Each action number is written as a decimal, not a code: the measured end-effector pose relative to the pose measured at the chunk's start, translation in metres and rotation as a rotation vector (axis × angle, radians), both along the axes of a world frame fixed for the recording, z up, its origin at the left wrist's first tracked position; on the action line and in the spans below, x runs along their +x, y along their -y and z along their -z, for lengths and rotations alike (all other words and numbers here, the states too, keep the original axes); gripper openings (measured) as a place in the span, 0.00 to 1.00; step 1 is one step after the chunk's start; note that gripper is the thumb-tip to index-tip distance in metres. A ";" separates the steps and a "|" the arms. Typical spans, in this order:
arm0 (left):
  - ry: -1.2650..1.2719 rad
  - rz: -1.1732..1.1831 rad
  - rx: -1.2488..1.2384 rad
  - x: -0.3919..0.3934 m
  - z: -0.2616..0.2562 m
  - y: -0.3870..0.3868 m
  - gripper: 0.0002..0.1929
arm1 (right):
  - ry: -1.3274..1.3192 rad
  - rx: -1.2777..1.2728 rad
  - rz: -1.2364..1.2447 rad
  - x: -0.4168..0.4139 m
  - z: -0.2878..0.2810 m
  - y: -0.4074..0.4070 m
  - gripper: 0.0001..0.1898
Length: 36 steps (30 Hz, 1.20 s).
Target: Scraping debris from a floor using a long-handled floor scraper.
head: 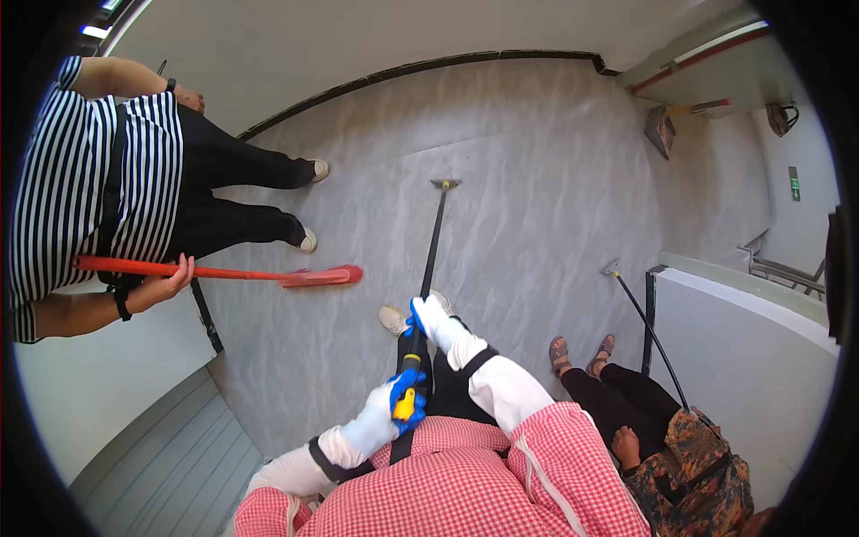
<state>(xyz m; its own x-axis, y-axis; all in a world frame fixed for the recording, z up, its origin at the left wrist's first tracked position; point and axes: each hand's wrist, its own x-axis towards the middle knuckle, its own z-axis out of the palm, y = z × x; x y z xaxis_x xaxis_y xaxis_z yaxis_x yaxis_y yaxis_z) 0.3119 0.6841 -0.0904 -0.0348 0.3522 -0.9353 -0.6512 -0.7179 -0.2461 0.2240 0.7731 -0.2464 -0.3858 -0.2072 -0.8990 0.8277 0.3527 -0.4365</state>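
Observation:
A floor scraper with a long black pole point(436, 238) reaches away from my body. Its flat metal head point(445, 183) touches the grey floor ahead, or hovers just over it; I cannot tell which. My left hand point(405, 401), in a blue-and-white glove, grips the thick handle end beside a yellow part point(404, 405). Further up the pole, past a yellow ring point(411, 361), my right hand point(429, 317) is closed around the shaft, gloved the same way. Below it, my shoes point(392, 319) are partly hidden by the pole and hand.
At left a person in stripes point(144, 154) holds a red broom point(322, 275). Another person point(704, 463) stands right, near a second scraper point(644, 315). A dustpan point(661, 131) stands at upper right. Stairs point(181, 456) descend lower left; a low wall point(738, 335) borders the right.

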 end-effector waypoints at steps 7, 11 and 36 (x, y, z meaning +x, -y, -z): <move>-0.049 -0.045 -0.085 -0.012 0.008 -0.011 0.13 | 0.091 -0.126 0.124 -0.003 -0.004 -0.007 0.14; 0.028 -0.014 -0.081 -0.008 -0.003 -0.017 0.13 | 0.130 -0.209 0.273 0.000 0.007 -0.012 0.13; -0.038 -0.045 -0.128 0.012 0.007 -0.002 0.15 | 0.171 -0.066 0.219 0.005 0.010 0.008 0.12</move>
